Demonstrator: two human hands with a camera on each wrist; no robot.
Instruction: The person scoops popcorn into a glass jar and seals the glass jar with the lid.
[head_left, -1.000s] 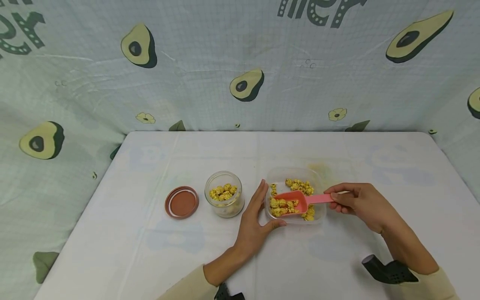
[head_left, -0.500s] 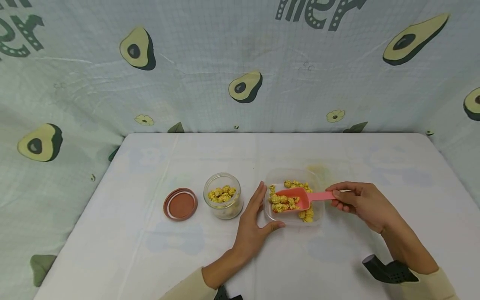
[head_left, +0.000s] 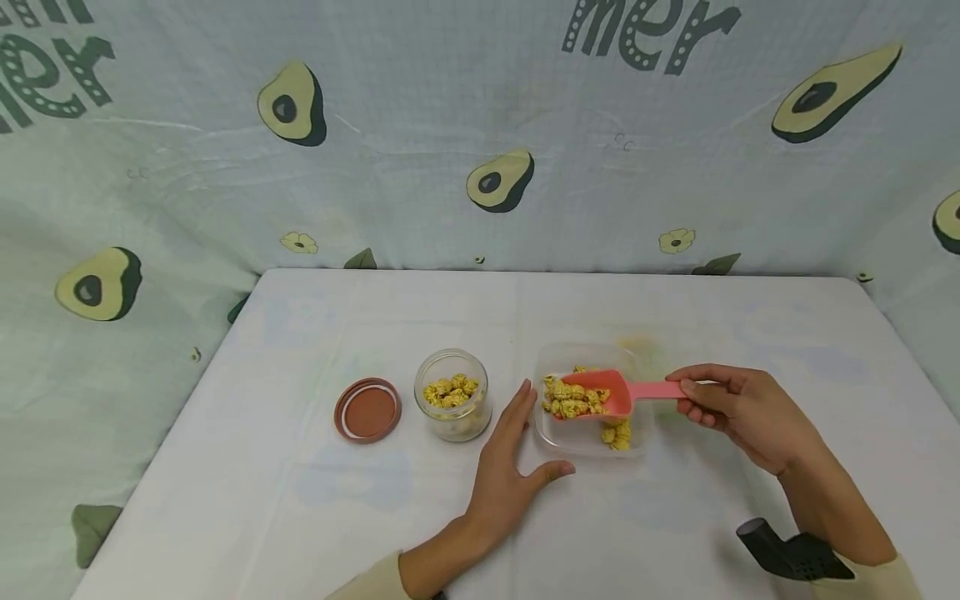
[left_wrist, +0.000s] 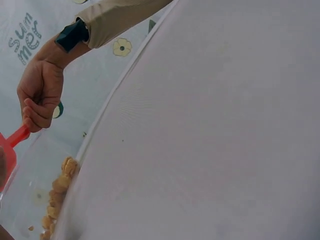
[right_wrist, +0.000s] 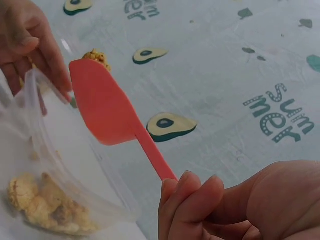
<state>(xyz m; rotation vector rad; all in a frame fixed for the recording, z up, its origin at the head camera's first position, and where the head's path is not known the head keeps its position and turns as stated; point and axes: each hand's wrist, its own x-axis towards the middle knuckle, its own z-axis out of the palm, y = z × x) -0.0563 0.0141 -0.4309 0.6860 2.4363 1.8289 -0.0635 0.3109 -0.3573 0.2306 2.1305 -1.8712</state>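
Note:
My right hand (head_left: 750,412) pinches the handle of a pink scoop (head_left: 621,393), which bears a heap of yellow popcorn (head_left: 573,398). In the right wrist view the scoop (right_wrist: 105,107) hangs above the rim of a clear plastic container (head_left: 573,440), with more popcorn (right_wrist: 50,205) left inside. My left hand (head_left: 506,479) stays at the container's left side, fingers straight and thumb spread out in front of it; whether it touches the wall I cannot tell. Left of that hand stands a glass jar (head_left: 459,429) without its lid, partly filled with popcorn.
A brown lid (head_left: 367,410) lies on the white table (head_left: 300,533), left of the jar. Behind the table hangs a cloth (head_left: 405,142) printed with avocados. A black wrist device (head_left: 795,550) sits on the right forearm.
The loaded scoop has risen from the container and shifted slightly right with my right hand. My left thumb has moved away from the container's front edge.

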